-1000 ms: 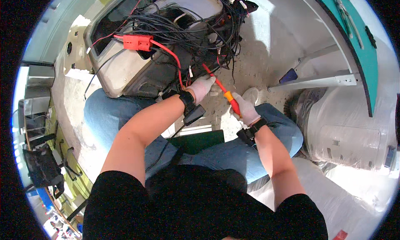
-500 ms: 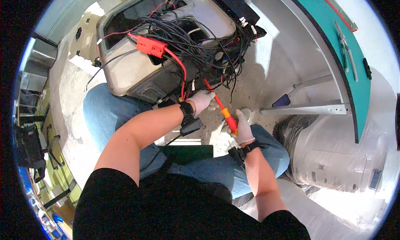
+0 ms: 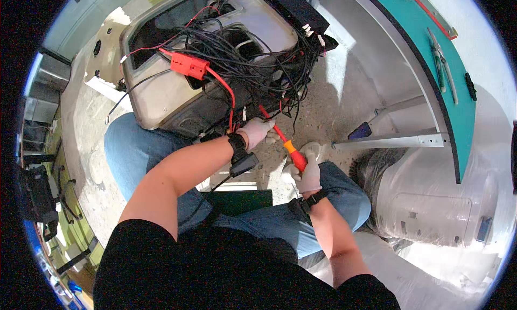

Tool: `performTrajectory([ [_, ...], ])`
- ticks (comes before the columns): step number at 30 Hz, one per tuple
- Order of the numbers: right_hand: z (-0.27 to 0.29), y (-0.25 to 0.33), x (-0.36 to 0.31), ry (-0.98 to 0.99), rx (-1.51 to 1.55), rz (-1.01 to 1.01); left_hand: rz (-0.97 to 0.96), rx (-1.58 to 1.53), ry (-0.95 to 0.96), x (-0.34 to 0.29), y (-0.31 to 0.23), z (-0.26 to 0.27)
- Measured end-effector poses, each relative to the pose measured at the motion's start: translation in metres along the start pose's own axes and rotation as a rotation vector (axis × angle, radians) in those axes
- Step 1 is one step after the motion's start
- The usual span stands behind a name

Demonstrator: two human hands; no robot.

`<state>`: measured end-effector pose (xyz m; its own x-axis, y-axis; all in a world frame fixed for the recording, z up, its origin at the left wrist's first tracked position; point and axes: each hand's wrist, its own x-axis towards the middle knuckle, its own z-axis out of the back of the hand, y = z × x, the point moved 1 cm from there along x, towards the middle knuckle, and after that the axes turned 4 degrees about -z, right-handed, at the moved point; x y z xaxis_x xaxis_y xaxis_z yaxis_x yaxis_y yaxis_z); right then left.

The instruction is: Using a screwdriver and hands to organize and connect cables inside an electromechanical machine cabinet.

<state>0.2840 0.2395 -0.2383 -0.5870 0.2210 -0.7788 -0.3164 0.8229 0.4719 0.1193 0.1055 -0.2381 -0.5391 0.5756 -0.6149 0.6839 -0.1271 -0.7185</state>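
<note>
My right hand [image 3: 308,176], in a white glove, is closed round the red and yellow handle of a screwdriver [image 3: 291,149]. The red shaft slants up and left to the lower front side of a grey-beige machine housing [image 3: 177,103]; its tip is lost among cables and shadow. My gloved left hand [image 3: 258,131] is closed on the shaft, below the housing's edge. A tangle of black cables [image 3: 237,51] lies over the housing. On top of it rests a red connector [image 3: 189,65], with a thick red cable running down close to my left hand.
Teal-topped table [image 3: 425,57] at right, holding pliers [image 3: 442,62]; its metal leg bar [image 3: 393,142] stands near my right knee. A plastic-wrapped housing [image 3: 425,208] sits at lower right. Beneath my arms lies a dark green panel [image 3: 242,201]. A beige part [image 3: 110,43] lies at far left.
My right hand has shifted its hold on the screwdriver handle, its thumb no longer stretched along it. My left hand stays at the shaft. The whole view has shifted slightly.
</note>
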Motion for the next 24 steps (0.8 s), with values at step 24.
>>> performTrajectory([
  [24, -0.001, 0.003, 0.017, -0.089, -0.039, -0.043, -0.041, 0.085, -0.008, 0.008, 0.008, 0.006],
])
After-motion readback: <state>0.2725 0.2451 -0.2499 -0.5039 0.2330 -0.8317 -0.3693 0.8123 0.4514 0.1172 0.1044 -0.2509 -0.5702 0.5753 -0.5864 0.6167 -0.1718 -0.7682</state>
